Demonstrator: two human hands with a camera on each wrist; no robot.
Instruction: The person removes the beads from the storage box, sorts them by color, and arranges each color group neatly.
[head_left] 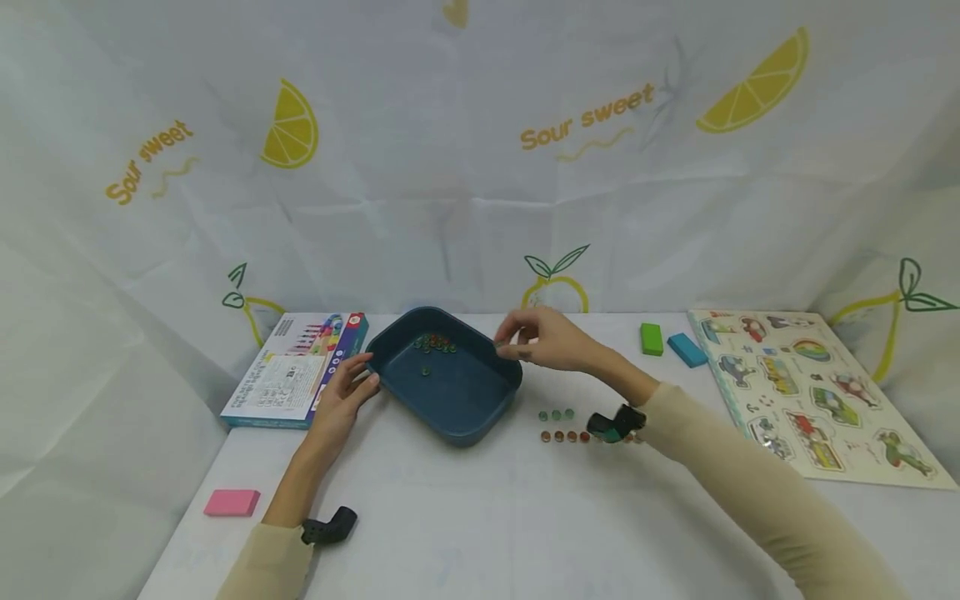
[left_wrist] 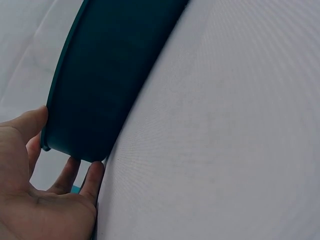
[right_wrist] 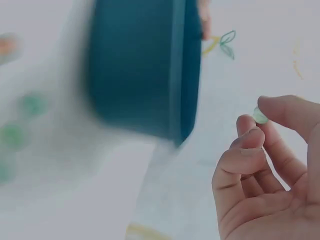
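Note:
A dark blue tub [head_left: 427, 400] rests on the white table, with several green and orange glass marbles [head_left: 435, 342] near its far end and a single green marble [head_left: 425, 372] closer to the middle. My left hand [head_left: 347, 400] holds the tub's left corner; in the left wrist view, the thumb touches the rim and other fingertips meet the lower wall. Above the tub's right rim, my right hand [head_left: 551, 337] pinches a pale green glass marble [right_wrist: 259, 116] between thumb and finger. On the table beside the tub lie a row of green marbles [head_left: 557, 414] and a row of orange marbles [head_left: 572, 437], partly hidden behind the right wrist's strap.
A boxed set [head_left: 288, 375] lies left of the tub, with a pink block [head_left: 232, 502] nearer the front. Toward the right are a green block [head_left: 651, 339], a blue block [head_left: 687, 350] and a picture puzzle board [head_left: 817, 392]. A lemon-print cloth [head_left: 420, 225] hangs behind the table.

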